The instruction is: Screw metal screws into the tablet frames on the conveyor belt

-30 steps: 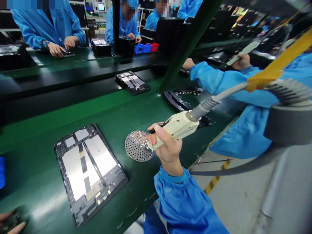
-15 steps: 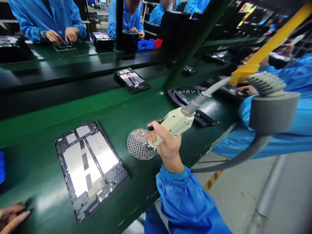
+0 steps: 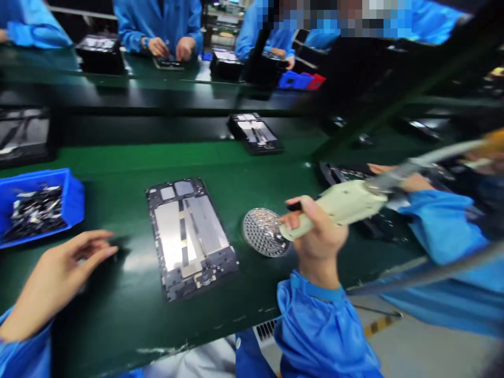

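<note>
A cream-coloured electric screwdriver [image 3: 346, 205] is gripped in my right hand [image 3: 321, 231], a grey cable running from its back end. Its tip end points down at a round perforated metal screw plate [image 3: 260, 241] with small screws scattered on it; whether it touches is unclear. Left of the plate lies an opened tablet [image 3: 208, 223], its inside facing up with silvery battery panels and dark ribbon strips. My left hand [image 3: 59, 275] is over the bench left of the tablet, thumb and fingertips drawn together; what they hold is too small and blurred to name.
A blue bin [image 3: 74, 202] of small dark parts stands at left. Another tablet [image 3: 255, 134] lies farther back, and a stack [image 3: 25, 134] sits far left. A co-worker's sleeve [image 3: 452, 226] is close at right. Several co-workers in blue sit across the bench [image 3: 118, 336].
The view has swung left, so the tablet and plate appear farther right and the blue bin shows. My left hand has come more fully into view; my right hand still holds the screwdriver over the plate.
</note>
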### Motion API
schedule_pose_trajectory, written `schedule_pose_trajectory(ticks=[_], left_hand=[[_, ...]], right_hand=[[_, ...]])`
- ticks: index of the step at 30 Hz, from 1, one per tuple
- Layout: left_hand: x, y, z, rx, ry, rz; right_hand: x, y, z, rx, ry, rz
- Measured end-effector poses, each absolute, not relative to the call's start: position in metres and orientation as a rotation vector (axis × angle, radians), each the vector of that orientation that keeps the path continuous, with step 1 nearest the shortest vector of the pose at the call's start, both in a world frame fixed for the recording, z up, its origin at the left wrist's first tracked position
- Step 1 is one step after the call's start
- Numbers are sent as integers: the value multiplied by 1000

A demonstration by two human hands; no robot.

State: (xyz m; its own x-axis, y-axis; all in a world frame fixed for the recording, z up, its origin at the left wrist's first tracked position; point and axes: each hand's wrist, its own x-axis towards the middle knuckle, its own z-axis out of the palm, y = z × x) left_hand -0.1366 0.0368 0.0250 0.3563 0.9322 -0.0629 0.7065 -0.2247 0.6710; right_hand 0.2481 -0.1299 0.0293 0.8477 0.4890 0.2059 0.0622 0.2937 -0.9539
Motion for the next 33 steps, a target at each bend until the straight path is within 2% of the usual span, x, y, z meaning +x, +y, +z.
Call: schedule_pose_trajectory(ticks=[6, 11, 23, 33], left_hand=[[-86, 37, 35, 1936, 1106, 498], [-54, 33, 18, 1856, 898, 633], [23, -1, 0, 1827, 682, 472], [24, -3, -10, 1886, 696, 378]], right_hand=[[181, -126, 69, -1054, -746, 530], [126, -116, 66, -1035, -921, 815], [129, -123, 50, -1060, -1041, 889], [128, -129, 54, -1074, -966, 849]])
